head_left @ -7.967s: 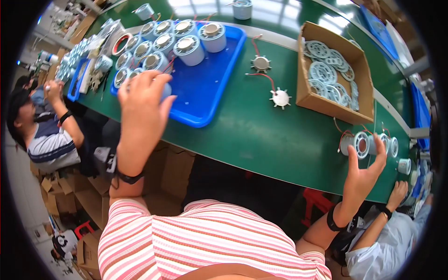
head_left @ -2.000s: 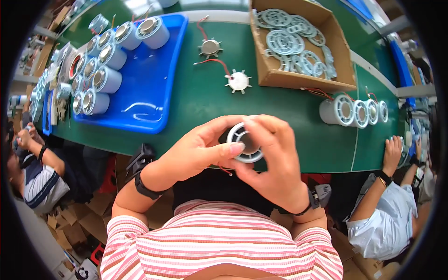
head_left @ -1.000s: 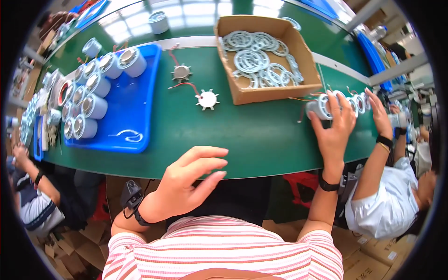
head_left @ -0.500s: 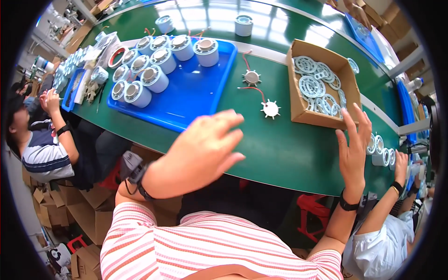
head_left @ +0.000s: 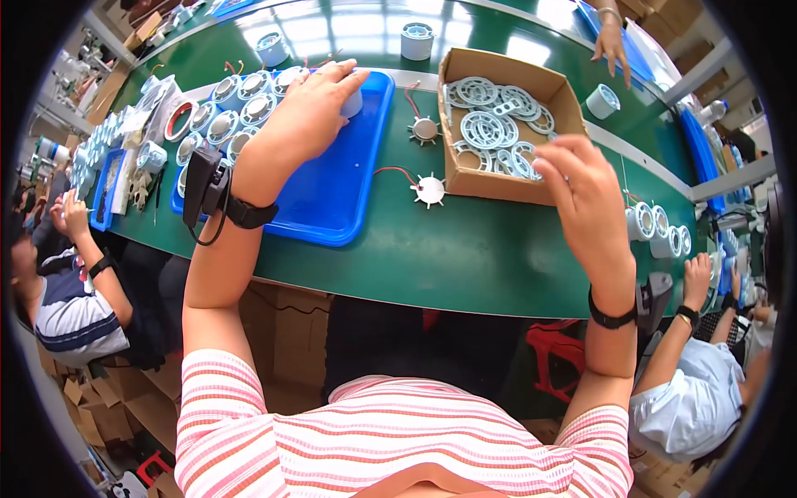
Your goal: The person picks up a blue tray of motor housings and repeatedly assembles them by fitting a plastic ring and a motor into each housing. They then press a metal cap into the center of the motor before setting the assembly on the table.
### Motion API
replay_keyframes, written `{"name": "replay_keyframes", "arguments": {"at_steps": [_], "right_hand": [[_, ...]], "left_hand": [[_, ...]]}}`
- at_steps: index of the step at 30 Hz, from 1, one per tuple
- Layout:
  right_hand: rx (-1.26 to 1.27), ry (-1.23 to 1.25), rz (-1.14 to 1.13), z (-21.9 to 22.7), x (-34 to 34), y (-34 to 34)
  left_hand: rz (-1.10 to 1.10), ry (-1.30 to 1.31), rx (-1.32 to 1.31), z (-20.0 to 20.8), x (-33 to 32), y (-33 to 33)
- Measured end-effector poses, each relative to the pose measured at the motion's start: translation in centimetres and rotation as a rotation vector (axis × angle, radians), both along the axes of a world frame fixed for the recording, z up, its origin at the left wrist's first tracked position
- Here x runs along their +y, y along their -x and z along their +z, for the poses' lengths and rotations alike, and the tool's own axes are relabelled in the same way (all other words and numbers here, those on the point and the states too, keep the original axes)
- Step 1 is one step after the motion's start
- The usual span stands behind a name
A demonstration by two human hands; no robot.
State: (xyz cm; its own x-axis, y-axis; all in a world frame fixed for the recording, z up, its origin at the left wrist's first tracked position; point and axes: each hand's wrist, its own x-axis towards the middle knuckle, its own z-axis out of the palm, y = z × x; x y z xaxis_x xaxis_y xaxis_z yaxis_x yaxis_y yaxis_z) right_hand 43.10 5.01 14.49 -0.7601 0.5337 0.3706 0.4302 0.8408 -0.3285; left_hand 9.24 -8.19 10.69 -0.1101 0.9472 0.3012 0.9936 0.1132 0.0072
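Observation:
My left hand [head_left: 311,112] reaches over the blue tray [head_left: 324,216] and closes from above on a light-blue cylindrical housing [head_left: 353,103] at its far right corner. The fingers hide most of that housing's top. Several similar housings [head_left: 222,126] with round metal discs on top stand on the tray's left, partly behind my left forearm. At the near right corner of the cardboard box [head_left: 502,187], my right hand [head_left: 588,199] has its fingers bent together beside the pale-blue slotted rings [head_left: 488,130]. What its fingertips hold, if anything, is hidden.
Two spoked discs with red wires, one grey [head_left: 424,129] and one white [head_left: 430,191], lie between tray and box. Lone housings [head_left: 417,41] stand farther back. Beyond the box, another person's hand [head_left: 612,48] hangs above a housing [head_left: 603,101]. Co-workers sit on both sides.
My left hand has moved away from me, from the tray's near edge onto the far right housing. My right hand has moved left to the box, its spread fingers now bent. Another person's hand has reached in.

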Motion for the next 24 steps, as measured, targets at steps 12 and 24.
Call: {"name": "replay_keyframes", "arguments": {"at_steps": [12,24], "right_hand": [[-0.186,-0.277,0.307,-4.2,7.5,9.4],[0.155,-0.028,0.269,-4.1,-4.7,-2.5]], "left_hand": [[0.001,-0.307,0.024,2.3,-0.9,-3.5],[-0.323,0.070,-0.462,-0.4,-8.1,-14.7]]}}
